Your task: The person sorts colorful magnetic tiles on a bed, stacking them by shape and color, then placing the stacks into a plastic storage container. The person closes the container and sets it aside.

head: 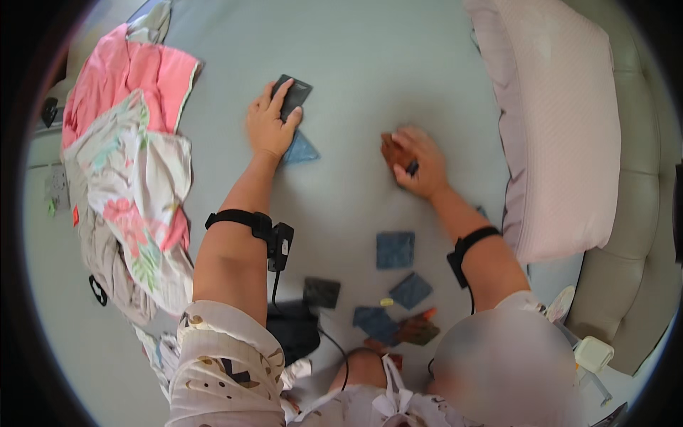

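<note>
My left hand lies over a black square packet, its fingers apart and the thumb across the lower part. Whether it grips the packet or only rests on it is unclear. A blue packet shows from beneath that wrist, one corner pointing right. To the right, my right hand has its fingers and thumb around a reddish-brown packet. A small black thing shows by the right thumb; what it is cannot be made out. Both hands are low over a grey-green sheet-like surface.
Nearer me lie blue packets, a dark packet, brown packets and a black pouch-like item. Crumpled pink and floral cloth lines the left side. A pink pillow lies right. Cables run from straps on my forearms.
</note>
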The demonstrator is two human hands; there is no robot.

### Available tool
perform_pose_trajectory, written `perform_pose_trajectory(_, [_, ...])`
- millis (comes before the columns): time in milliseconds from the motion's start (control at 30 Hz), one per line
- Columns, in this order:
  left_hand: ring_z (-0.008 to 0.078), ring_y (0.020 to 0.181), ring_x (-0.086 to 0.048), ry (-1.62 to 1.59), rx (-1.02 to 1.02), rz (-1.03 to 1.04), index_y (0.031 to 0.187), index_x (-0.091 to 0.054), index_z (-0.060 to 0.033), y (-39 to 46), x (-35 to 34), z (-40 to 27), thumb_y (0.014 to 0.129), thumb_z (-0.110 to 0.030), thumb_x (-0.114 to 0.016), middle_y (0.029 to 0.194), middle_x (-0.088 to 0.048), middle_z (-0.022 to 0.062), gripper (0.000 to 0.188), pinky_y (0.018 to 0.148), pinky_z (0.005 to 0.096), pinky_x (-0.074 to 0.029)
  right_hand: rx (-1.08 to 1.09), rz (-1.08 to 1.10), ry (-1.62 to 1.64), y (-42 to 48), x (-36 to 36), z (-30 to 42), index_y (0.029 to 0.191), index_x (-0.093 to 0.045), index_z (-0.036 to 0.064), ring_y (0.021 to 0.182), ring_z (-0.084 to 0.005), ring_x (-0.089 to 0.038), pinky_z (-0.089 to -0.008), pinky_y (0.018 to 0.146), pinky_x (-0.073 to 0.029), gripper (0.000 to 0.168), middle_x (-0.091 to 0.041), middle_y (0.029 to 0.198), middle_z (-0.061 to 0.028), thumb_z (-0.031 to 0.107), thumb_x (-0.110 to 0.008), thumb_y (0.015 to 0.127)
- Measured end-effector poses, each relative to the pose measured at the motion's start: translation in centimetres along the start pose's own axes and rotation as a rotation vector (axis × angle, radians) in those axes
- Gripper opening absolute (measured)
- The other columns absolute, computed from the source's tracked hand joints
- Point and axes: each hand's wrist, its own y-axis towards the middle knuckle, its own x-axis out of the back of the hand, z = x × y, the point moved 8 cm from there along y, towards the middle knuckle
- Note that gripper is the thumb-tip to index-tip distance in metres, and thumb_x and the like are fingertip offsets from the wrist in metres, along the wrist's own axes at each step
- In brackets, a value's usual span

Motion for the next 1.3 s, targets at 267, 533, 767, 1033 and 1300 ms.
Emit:
perform_pose_trajectory(267, [0.0323, 0.126, -0.036, -0.022, -0.093, 0.118, 0.123, -0.057, -0.0250, -20.0, 1.4, -12.9, 0.070, -0.032, -0.066, 0.133, -0.046, 0.0045, 0.054, 0.102, 0.0524, -0.026, -0.095, 0.186, 0.089, -8.9, 3.6, 5.6, 0.110, -0.058, 0.008, 0.108, -0.0295, -0.050, -0.0387, 0.088, -0.044, 0.045, -0.055, 0.112, -0.0095, 0.019, -0.068, 0.067])
perform_pose_trajectory(533, [0.0348, 0.140, -0.013, -0.008, 0.141, 0.461, 0.140, -0.035, -0.0254, -39.7, -1.1, -22.8, 0.081, -0.038, -0.062, 0.148, -0.022, 0.0088, 0.066, 0.107, 0.0600, -0.009, -0.259, 0.380, -0.041, -27.4, 9.8, 11.0, 0.126, -0.048, 0.017, 0.121, -0.0317, -0.036, -0.0429, 0.098, -0.037, 0.070, -0.040, 0.123, -0.0116, 0.018, -0.078, 0.062])
perform_pose_trajectory(767, [0.0390, 0.140, -0.002, 0.041, 0.294, 0.728, 0.146, -0.020, -0.0249, -50.9, -4.0, -26.4, 0.085, -0.042, -0.059, 0.152, -0.007, 0.0166, 0.074, 0.110, 0.0570, -0.005, -0.446, 0.552, -0.251, -36.9, 13.9, 9.4, 0.133, -0.035, 0.019, 0.122, -0.0323, -0.031, -0.0467, 0.097, -0.031, 0.086, -0.036, 0.126, -0.0115, 0.023, -0.082, 0.061])
perform_pose_trajectory(1033, [0.0455, 0.136, 0.016, 0.184, 0.352, 0.952, 0.148, -0.002, -0.0176, -52.3, -7.3, -26.1, 0.090, -0.050, -0.047, 0.150, 0.009, 0.0231, 0.080, 0.106, 0.0624, 0.004, -0.467, 0.572, -0.183, -38.7, 14.3, 8.3, 0.117, -0.045, 0.014, 0.104, -0.0276, -0.048, -0.0408, 0.085, -0.043, 0.070, -0.052, 0.109, -0.0048, 0.016, -0.083, 0.058])
perform_pose_trajectory(1300, [0.0432, 0.138, 0.014, -0.012, 0.412, 0.985, 0.148, -0.001, -0.0202, -51.1, -5.8, -26.4, 0.089, -0.048, -0.049, 0.150, 0.005, 0.0233, 0.082, 0.107, 0.0598, 0.005, -0.602, 0.595, -0.104, -38.5, 12.8, 7.3, 0.110, -0.052, 0.009, 0.104, -0.0296, -0.052, -0.0401, 0.087, -0.044, 0.059, -0.059, 0.108, -0.0077, 0.010, -0.082, 0.058])
